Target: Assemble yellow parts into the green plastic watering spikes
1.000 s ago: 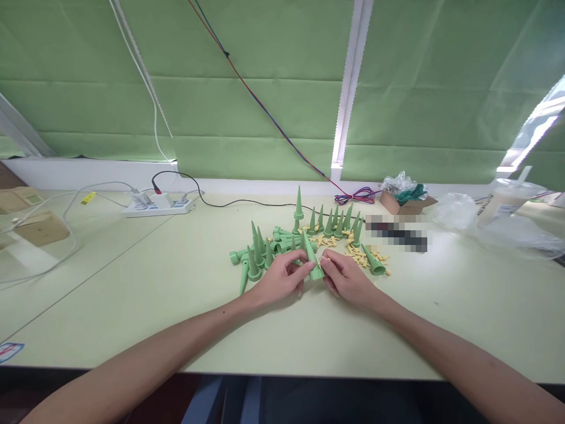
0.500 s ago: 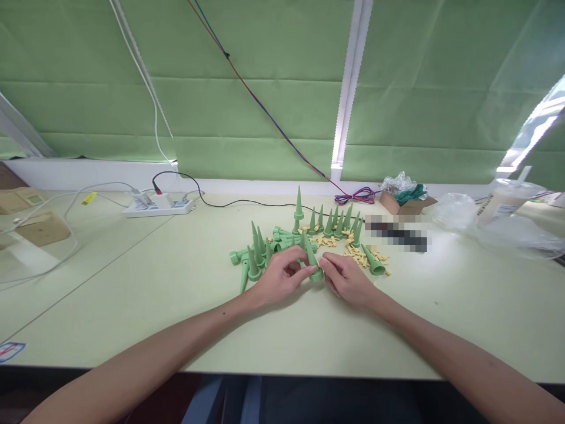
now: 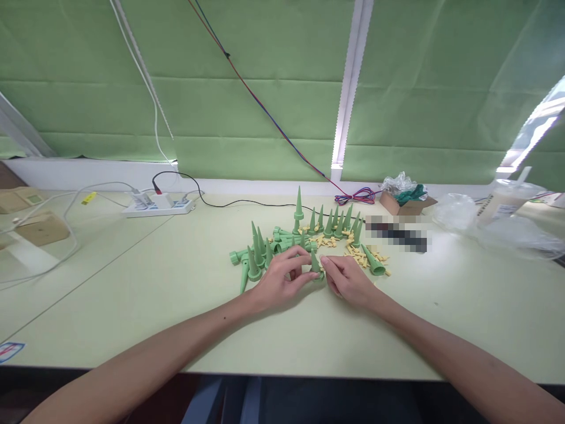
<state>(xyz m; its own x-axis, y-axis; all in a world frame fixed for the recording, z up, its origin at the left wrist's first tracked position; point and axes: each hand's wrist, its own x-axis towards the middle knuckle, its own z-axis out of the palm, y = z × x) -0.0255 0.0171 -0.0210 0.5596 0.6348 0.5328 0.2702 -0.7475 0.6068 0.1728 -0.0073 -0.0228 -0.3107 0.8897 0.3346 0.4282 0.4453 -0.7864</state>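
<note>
Between the fingers and thumb of my left hand point(image 3: 285, 277) is a green cone point(image 3: 315, 268), its tip up and tilted a little away from me. My right hand point(image 3: 348, 280) is closed in a pinch at the cone's right side; what its fingertips hold is too small to make out. Behind my hands several green cones point(image 3: 329, 225) stand upright, with small yellow pieces point(image 3: 325, 241) scattered among them. More green cones point(image 3: 256, 265) stand and lie to the left of my left hand. One green cone point(image 3: 374, 262) lies on its side to the right.
On the pale table point(image 3: 132, 318) a white power strip point(image 3: 159, 206) sits at the back left. A cardboard box point(image 3: 408, 205) with plastic and green stuff, a crumpled plastic bag point(image 3: 454, 212) and a drink cup point(image 3: 505, 203) stand at the back right.
The cone in my left hand has tipped its point away and looks shorter. Both hands have stayed almost in place.
</note>
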